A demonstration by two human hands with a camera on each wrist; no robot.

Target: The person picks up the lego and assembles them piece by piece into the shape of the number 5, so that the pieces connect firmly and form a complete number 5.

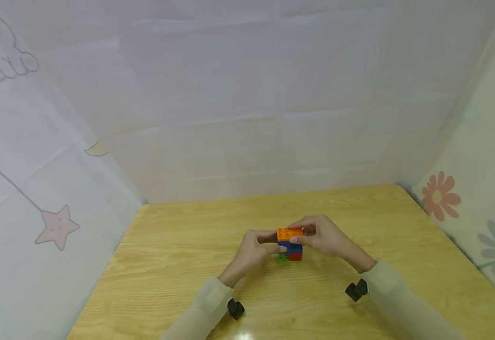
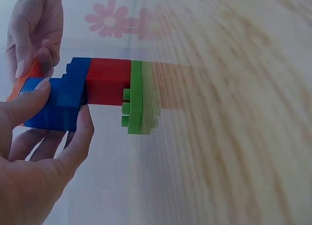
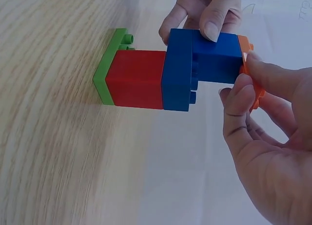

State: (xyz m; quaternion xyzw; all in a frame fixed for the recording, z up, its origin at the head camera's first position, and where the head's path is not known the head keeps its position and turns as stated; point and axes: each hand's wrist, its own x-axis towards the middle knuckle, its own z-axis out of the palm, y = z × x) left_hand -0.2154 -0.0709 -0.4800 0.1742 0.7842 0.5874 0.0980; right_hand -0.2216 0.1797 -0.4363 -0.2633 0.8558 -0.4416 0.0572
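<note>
A toy-brick stack stands on the table: a green plate (image 2: 137, 98) with a few bare studs at the bottom, a red brick (image 3: 136, 80) on it, then a blue piece (image 3: 177, 71), and an offset blue brick (image 3: 218, 64) above. On top lies an orange plate (image 1: 287, 234). My left hand (image 1: 249, 252) grips the upper blue brick from the left, thumb on its near face. From the right, my right hand (image 1: 324, 237) pinches the orange plate's edges between thumb and fingers. Whether that plate is fully seated cannot be seen.
The wood-grain table (image 1: 179, 264) is bordered by pale hanging cloth (image 1: 230, 156) at the back and both sides. Black wrist devices sit under the left cuff (image 1: 235, 309) and right cuff (image 1: 356, 290).
</note>
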